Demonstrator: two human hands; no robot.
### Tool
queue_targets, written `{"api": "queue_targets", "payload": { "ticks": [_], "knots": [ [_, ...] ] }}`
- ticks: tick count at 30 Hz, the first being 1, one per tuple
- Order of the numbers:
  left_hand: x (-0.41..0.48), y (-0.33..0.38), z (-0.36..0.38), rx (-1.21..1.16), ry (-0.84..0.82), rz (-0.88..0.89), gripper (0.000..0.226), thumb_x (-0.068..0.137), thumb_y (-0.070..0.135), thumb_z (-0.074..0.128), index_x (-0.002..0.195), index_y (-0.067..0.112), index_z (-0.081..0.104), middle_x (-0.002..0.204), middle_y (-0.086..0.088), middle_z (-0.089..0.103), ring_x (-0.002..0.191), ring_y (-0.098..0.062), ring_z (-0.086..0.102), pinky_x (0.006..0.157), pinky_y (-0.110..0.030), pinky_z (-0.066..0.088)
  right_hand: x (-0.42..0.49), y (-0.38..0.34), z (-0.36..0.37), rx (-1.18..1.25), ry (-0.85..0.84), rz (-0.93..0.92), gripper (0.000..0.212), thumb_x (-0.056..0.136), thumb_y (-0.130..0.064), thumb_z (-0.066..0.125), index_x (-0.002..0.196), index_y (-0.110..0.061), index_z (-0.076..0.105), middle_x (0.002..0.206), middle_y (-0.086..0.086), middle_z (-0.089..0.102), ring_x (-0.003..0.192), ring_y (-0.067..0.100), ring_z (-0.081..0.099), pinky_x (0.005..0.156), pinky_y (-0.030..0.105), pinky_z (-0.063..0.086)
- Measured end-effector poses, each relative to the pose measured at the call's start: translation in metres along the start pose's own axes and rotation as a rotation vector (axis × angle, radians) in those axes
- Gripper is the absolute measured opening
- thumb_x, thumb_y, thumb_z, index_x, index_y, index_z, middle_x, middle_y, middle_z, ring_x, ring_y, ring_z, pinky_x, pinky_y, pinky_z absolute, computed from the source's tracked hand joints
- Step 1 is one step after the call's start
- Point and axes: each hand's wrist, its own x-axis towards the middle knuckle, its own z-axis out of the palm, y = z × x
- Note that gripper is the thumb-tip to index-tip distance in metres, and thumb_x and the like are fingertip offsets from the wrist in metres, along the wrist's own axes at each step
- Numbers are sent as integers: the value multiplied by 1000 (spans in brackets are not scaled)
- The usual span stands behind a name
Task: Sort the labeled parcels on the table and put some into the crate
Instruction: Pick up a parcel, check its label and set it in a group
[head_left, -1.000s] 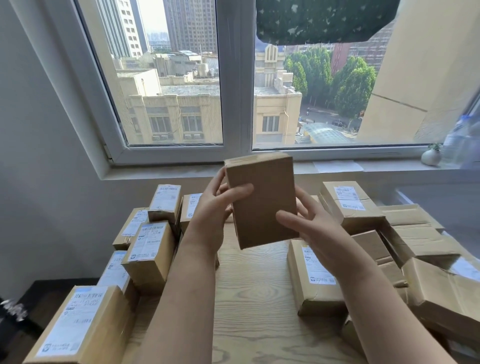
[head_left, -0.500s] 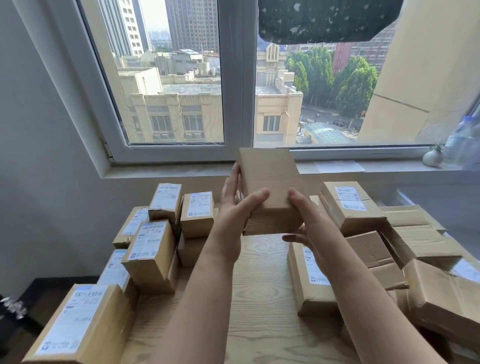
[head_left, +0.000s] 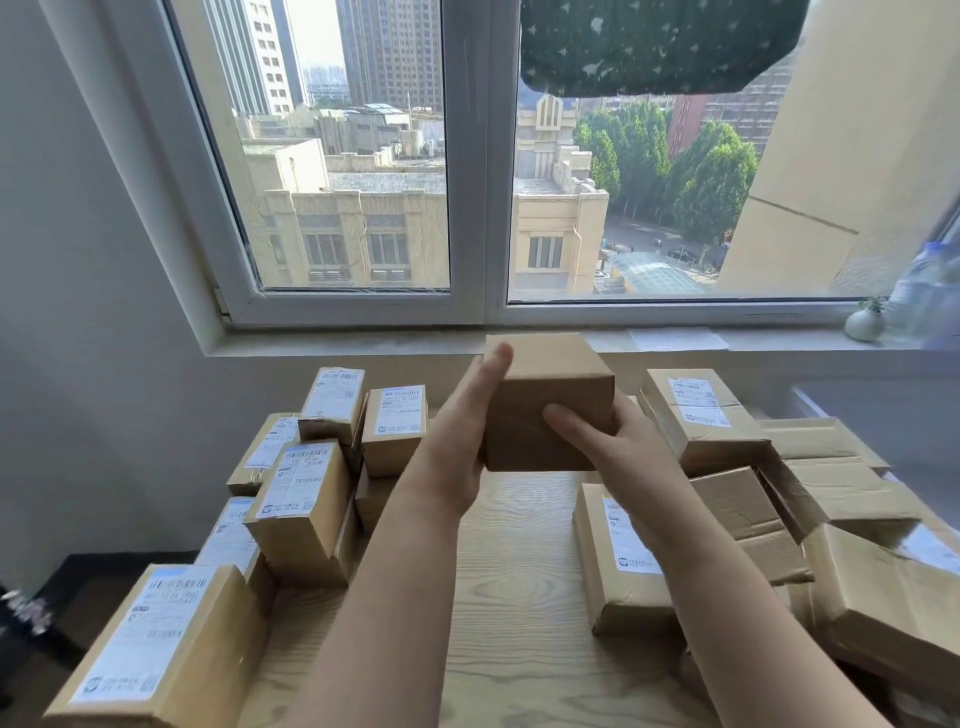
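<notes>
I hold a plain brown parcel (head_left: 545, 400) in the air over the middle of the wooden table (head_left: 514, 597), between both hands. No label shows on the faces turned toward me. My left hand (head_left: 462, 431) presses flat against its left side with straight fingers pointing up. My right hand (head_left: 608, 441) grips its right lower corner, the thumb lying across the front face. Labeled parcels (head_left: 306, 499) are stacked on the left of the table, and more parcels (head_left: 623, 556) lie piled on the right. No crate is in view.
A window sill (head_left: 675, 343) runs behind the table with a paper sheet, a small white vase (head_left: 863, 325) and a plastic bottle (head_left: 919, 296). A large labeled box (head_left: 156, 644) sits at the near left corner. The wall closes the left side.
The parcel was tipped from upright, broad face toward me, to lying flatter, and it has moved away toward the window. My left fingers straightened along its side.
</notes>
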Motion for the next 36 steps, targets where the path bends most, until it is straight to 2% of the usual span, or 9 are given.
{"api": "queue_targets", "payload": {
  "ticks": [4, 14, 17, 22, 24, 25, 28, 32, 36],
  "knots": [
    [6, -5, 1, 141, -9, 34, 108, 62, 88, 72, 152, 38, 41, 144, -1, 59, 132, -22, 57, 115, -48, 41, 2, 0, -5, -12, 21, 5, 19, 89, -23, 76, 104, -33, 68, 87, -19, 76, 83, -8, 69, 68, 6, 49],
    [3, -6, 6, 194, -3, 124, 93, 68, 89, 58, 146, 37, 48, 133, 3, 65, 127, -18, 58, 113, -45, 43, 3, 3, -10, -149, 8, -8, 19, 87, -25, 78, 95, -39, 68, 80, -28, 72, 79, -11, 66, 68, 5, 49],
    [0, -7, 6, 180, 13, 114, 108, 62, 94, 61, 151, 35, 43, 139, 1, 62, 131, -19, 55, 115, -45, 41, 2, 3, -10, -169, 12, -21, 22, 87, -23, 79, 95, -40, 69, 80, -29, 72, 79, -11, 66, 68, 4, 48],
    [-6, -4, 6, 168, 28, 161, 85, 73, 72, 62, 148, 36, 46, 134, -2, 64, 124, -20, 60, 108, -45, 48, -1, 1, -7, -100, -23, 0, 22, 90, -21, 75, 101, -37, 65, 80, -31, 72, 80, -14, 66, 67, 4, 48],
    [-8, -2, 3, 137, 30, 189, 84, 72, 60, 69, 149, 37, 44, 134, -3, 63, 118, -19, 64, 94, -34, 56, -4, -2, -6, -61, -62, 57, 20, 90, -42, 69, 106, -31, 68, 92, -24, 76, 92, -8, 69, 80, 13, 53],
    [-9, 0, 1, 128, 24, 200, 89, 69, 55, 73, 151, 36, 42, 136, -2, 62, 117, -17, 65, 87, -28, 56, -5, -1, -7, -23, -75, 98, 36, 87, -56, 63, 110, -29, 69, 100, -16, 77, 101, 1, 70, 91, 25, 55],
    [-13, 0, -1, 168, -9, 218, 103, 58, 53, 84, 151, 37, 43, 143, 5, 55, 123, -11, 61, 92, -26, 56, -3, 3, -11, 186, 19, 246, 52, 89, -66, 51, 116, -24, 68, 107, 4, 78, 107, 24, 73, 95, 47, 56],
    [-19, 3, 5, 146, -28, 208, 78, 80, 62, 73, 149, 37, 48, 142, 8, 60, 126, -10, 61, 103, -30, 51, -1, 10, -10, 217, 94, 328, 36, 102, -41, 56, 117, -11, 67, 121, 18, 71, 109, 30, 71, 99, 51, 56],
    [-16, 1, 3, -6, 108, 194, 36, 105, 37, 54, 140, 39, 53, 130, 2, 67, 114, -10, 69, 98, -33, 55, -1, 13, -14, 355, 117, 347, 32, 102, -26, 52, 126, -8, 65, 131, 21, 65, 106, 27, 67, 105, 49, 50]
  ]
}}
